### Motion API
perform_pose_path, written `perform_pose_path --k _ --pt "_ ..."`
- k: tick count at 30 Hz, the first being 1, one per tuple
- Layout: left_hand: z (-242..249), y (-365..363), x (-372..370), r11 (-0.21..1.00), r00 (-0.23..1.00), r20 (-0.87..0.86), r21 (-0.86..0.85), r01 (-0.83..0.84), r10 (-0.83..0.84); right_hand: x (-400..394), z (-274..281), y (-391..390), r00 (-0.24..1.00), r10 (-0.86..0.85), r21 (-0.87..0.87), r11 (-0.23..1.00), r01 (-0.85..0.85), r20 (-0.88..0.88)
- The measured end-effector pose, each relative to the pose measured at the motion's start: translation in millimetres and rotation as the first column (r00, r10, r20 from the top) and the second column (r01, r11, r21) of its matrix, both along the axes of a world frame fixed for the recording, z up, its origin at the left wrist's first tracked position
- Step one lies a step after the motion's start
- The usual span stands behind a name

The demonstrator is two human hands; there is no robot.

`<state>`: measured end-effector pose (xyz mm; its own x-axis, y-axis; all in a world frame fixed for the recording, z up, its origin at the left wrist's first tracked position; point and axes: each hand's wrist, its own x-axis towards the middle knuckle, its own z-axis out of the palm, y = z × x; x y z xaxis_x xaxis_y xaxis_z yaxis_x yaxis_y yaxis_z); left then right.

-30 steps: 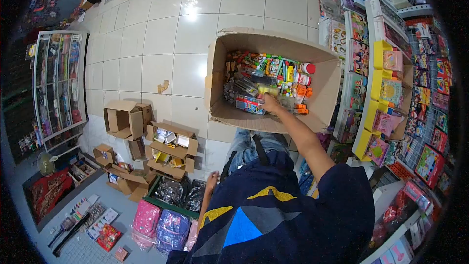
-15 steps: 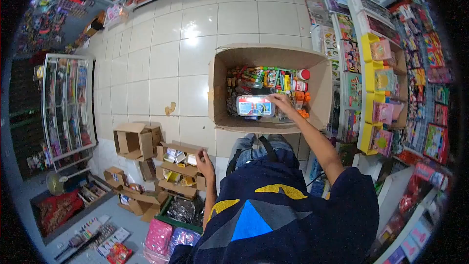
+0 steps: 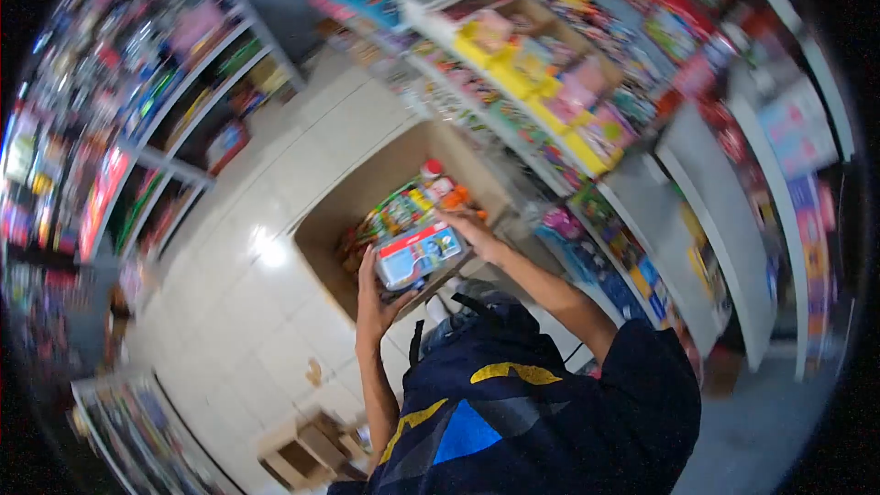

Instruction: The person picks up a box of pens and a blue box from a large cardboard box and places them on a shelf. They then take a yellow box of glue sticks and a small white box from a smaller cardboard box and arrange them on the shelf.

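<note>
The whole view has swung: a second ago the camera looked straight down on the cardboard box (image 3: 394, 211) with floor tiles around it, and now the box sits tilted mid-frame with the shelves (image 3: 550, 82) of packaged goods sweeping across above it, all smeared by motion. Over the near edge of the box, the flat pack (image 3: 420, 255) with a red band and blue front is up out of the heap of stationery, where half a second ago it was only just lifted by one hand. The left hand (image 3: 374, 298), which was down by the person's side, now cups the pack's left end from below, fingers curled on it. The right hand (image 3: 477, 231) grasps the right end, though blur makes the exact grip hard to read.
</note>
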<state>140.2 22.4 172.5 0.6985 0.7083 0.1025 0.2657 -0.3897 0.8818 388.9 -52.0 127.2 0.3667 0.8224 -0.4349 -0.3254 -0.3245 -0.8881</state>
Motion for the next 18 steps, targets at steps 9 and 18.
perform_pose_path --k 9,18 --pt "16.5 -61.1 90.2 0.806 0.804 0.068 0.029 0.591 -0.591 -11.4 40.9 -190.0 0.837 -0.518 -0.013 0.852 0.524 -0.175" --pt "26.7 -128.0 195.4 0.549 0.550 0.005 0.060 0.834 -0.835 -17.1 -21.8 -324.2 0.603 -0.659 0.093 0.637 0.766 -0.449"
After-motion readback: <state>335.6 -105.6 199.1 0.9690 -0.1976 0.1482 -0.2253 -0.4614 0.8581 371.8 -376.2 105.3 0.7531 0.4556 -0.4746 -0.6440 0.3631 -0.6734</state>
